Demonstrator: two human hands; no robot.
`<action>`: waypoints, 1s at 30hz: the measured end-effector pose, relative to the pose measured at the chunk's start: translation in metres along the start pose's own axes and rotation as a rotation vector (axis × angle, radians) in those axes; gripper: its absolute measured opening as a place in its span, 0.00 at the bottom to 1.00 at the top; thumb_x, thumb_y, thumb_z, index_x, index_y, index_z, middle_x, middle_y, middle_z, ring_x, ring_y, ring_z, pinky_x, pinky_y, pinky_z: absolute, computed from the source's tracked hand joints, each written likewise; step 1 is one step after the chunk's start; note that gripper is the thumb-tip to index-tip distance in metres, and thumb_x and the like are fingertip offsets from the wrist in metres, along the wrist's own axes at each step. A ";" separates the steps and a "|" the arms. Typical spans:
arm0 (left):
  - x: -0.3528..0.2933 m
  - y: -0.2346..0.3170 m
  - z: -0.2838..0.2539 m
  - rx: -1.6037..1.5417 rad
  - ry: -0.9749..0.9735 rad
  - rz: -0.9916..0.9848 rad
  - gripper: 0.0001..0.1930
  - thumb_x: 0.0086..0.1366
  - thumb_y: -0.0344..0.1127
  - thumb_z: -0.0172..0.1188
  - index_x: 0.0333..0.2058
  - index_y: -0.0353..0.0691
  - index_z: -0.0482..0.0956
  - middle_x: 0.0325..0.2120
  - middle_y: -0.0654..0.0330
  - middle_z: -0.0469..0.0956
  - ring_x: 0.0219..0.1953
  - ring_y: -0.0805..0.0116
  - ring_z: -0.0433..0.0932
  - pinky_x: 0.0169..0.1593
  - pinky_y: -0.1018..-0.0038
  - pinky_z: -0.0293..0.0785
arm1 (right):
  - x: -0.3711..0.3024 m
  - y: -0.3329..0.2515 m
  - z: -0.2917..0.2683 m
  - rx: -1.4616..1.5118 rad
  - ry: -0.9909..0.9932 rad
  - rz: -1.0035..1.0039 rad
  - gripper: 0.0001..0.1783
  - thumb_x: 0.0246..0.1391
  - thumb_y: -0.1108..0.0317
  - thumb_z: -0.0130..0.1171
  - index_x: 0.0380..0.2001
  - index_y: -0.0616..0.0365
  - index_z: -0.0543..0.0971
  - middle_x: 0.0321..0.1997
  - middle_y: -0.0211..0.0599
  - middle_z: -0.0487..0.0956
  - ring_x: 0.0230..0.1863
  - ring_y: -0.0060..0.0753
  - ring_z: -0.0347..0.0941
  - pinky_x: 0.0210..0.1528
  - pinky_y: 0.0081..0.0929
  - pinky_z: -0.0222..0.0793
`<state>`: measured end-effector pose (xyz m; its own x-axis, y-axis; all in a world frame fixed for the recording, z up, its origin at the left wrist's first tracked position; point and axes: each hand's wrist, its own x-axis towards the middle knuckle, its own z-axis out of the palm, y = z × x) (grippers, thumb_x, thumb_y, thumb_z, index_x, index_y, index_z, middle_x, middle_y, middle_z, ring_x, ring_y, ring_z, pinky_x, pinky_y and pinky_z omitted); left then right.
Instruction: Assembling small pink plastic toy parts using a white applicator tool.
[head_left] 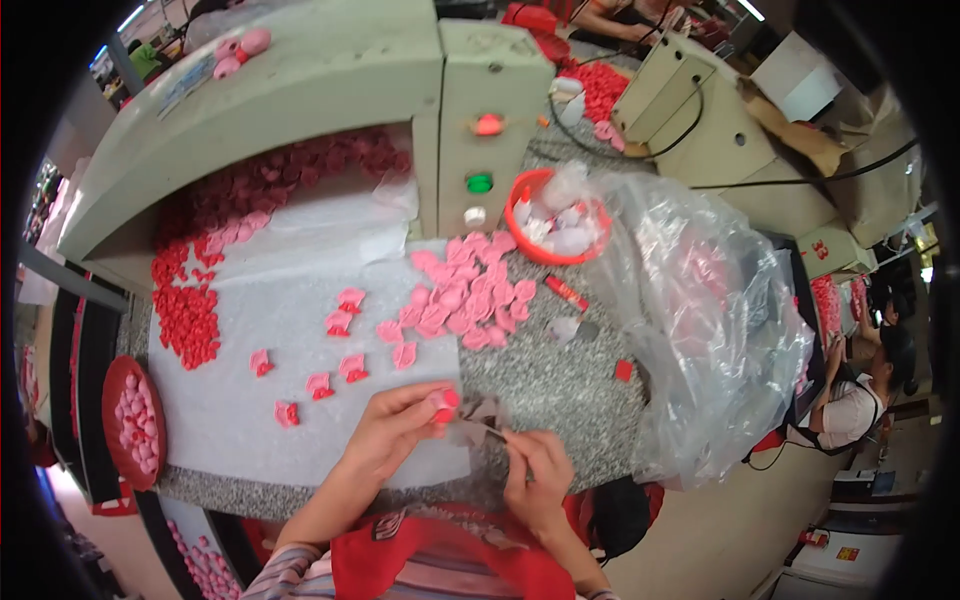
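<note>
Near the table's front edge, my left hand (388, 428) pinches a small pink-and-red moulded piece (443, 402) between thumb and fingertips. To its right, my right hand (538, 472) is closed around a thin, light-coloured stick-like tool (490, 430). The tool points toward the pink-and-red piece; its tip is blurred, so I cannot tell whether they touch. Several pink pieces with red parts, such as one piece (319, 385), lie spaced out on the white sheet (230, 430) ahead of my left hand. Beyond them is a heap of plain pink pieces (465, 290).
Small red pieces (187, 325) are piled at the left, beside a red bowl (112, 455) of pink balls. A pale green arched machine (330, 80) stands behind. An orange-red basket (550, 257) holds white bottles; a clear plastic bag (700, 340) lies right. Other people work farther off.
</note>
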<state>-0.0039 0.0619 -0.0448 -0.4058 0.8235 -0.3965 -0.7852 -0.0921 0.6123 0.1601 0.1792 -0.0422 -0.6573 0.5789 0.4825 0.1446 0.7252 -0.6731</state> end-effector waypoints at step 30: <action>-0.010 -0.008 0.019 0.166 -0.297 0.354 0.15 0.50 0.23 0.62 0.39 0.32 0.73 0.35 0.62 0.72 0.36 0.74 0.73 0.40 0.78 0.71 | 0.044 -0.036 0.042 0.549 -0.304 0.124 0.41 0.28 0.65 0.73 0.51 0.60 0.69 0.50 0.46 0.71 0.51 0.39 0.68 0.48 0.29 0.67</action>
<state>0.0151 0.0652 -0.0334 -0.4649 0.8838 0.0532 -0.5277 -0.3248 0.7849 0.0952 0.1630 -0.0204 -0.8521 0.4563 0.2562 -0.1136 0.3166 -0.9417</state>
